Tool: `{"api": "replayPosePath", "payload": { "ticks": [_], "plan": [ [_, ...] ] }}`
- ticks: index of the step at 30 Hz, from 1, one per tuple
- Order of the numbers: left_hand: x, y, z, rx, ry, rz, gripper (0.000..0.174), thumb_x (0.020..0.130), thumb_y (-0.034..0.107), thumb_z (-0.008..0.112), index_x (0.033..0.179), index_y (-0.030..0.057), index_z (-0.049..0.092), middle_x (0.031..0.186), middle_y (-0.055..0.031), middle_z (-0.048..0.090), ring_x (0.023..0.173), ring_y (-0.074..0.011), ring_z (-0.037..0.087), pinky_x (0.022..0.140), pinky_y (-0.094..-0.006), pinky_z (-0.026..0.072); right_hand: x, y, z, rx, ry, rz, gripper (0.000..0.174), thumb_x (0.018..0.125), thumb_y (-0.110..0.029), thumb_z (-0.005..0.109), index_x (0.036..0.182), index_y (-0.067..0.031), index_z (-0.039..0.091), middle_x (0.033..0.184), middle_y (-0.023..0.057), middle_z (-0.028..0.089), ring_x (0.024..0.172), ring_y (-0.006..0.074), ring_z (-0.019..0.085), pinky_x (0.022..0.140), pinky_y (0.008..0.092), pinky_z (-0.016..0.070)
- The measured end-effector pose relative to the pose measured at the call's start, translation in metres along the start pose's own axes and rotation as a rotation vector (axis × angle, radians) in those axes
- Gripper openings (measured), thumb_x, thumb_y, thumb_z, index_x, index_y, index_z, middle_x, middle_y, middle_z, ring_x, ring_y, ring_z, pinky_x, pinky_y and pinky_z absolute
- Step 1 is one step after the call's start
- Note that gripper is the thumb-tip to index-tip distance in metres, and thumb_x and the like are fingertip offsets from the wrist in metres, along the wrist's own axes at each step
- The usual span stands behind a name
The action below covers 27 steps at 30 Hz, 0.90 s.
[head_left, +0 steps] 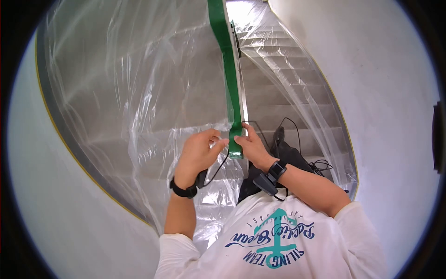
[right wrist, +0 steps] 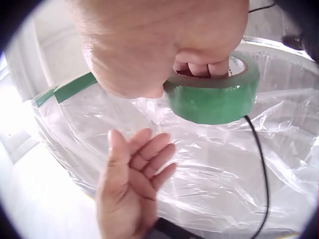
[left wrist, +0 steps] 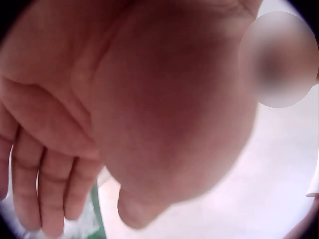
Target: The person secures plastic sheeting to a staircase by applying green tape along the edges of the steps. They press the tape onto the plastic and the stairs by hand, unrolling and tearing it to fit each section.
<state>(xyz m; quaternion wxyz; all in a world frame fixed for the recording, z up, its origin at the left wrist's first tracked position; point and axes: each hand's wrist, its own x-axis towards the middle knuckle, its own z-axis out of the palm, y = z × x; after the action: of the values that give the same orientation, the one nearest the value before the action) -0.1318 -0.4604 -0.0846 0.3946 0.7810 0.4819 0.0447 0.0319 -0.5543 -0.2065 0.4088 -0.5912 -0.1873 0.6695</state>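
The right hand [right wrist: 159, 40] grips the green tape roll [right wrist: 214, 97], fingers through its core; the left hand [right wrist: 132, 184] hovers open beside it. The slack plastic sheeting [head_left: 139, 93] could wrinkle under the tape and lift it.

The white short-sleeved T-shirt [head_left: 297, 242] is showing print, upside down in the head view: navy script reading "Pacific Ocean", small arched letters "EAST COAST" beside it, and "TEAM" and "ILING" flanking a teal anchor.

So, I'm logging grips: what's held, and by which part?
The right hand holds the green tape roll, fingers hooked through its core; the left hand holds nothing.
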Motion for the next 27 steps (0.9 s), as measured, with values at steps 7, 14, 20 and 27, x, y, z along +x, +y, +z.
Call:
{"api": "replayPosePath", "payload": {
  "ticks": [7, 14, 20, 27],
  "plan": [
    [-0.026, -0.037, 0.099, -0.561, 0.131, -0.281, 0.042, 0.093, 0.028, 0.069, 0.115, -0.0066, 0.062, 0.101, -0.0158, 0.072, 0.093, -0.0202, 0.069, 0.078, -0.0313, 0.0525, -0.003, -0.010, 0.003, 0.033, 0.021, -0.012, 0.065, 0.093, -0.016, 0.061, 0.149, -0.0026, 0.032, 0.088, 0.0070, 0.063, 0.075, 0.0120, 0.059, 0.064, 0.0266, 0.0453],
    [-0.039, -0.044, 0.113, -0.795, 0.088, -0.180, 0.043, 0.091, 0.013, 0.070, 0.127, -0.0054, 0.053, 0.109, -0.0140, 0.068, 0.098, -0.0176, 0.066, 0.085, -0.0306, 0.0522, -0.010, -0.030, 0.011, 0.175, -0.022, 0.119, 0.055, 0.097, -0.016, 0.059, 0.144, -0.0024, 0.035, 0.095, 0.0088, 0.064, 0.077, 0.0144, 0.062, 0.064, 0.0292, 0.0483],
    [-0.044, -0.005, 0.089, -0.761, 0.082, -0.237, 0.047, 0.090, 0.010, 0.071, 0.129, -0.0063, 0.051, 0.102, -0.0118, 0.069, 0.091, -0.0153, 0.067, 0.080, -0.0285, 0.0534, -0.020, -0.059, -0.009, 0.219, -0.126, 0.208, 0.049, 0.101, -0.023, 0.055, 0.140, -0.0001, 0.037, 0.098, 0.0093, 0.065, 0.084, 0.0169, 0.065, 0.071, 0.0304, 0.0530],
    [-0.019, 0.028, 0.058, -1.118, 0.148, -0.353, 0.038, 0.094, 0.026, 0.068, 0.114, -0.0068, 0.064, 0.090, -0.0084, 0.071, 0.073, -0.0136, 0.068, 0.068, -0.0267, 0.0538, -0.040, -0.105, -0.054, -0.167, -0.315, -0.110, 0.060, 0.096, -0.022, 0.062, 0.144, 0.0012, 0.034, 0.108, 0.0112, 0.066, 0.101, 0.0197, 0.064, 0.087, 0.0344, 0.0518]
  ]
}}
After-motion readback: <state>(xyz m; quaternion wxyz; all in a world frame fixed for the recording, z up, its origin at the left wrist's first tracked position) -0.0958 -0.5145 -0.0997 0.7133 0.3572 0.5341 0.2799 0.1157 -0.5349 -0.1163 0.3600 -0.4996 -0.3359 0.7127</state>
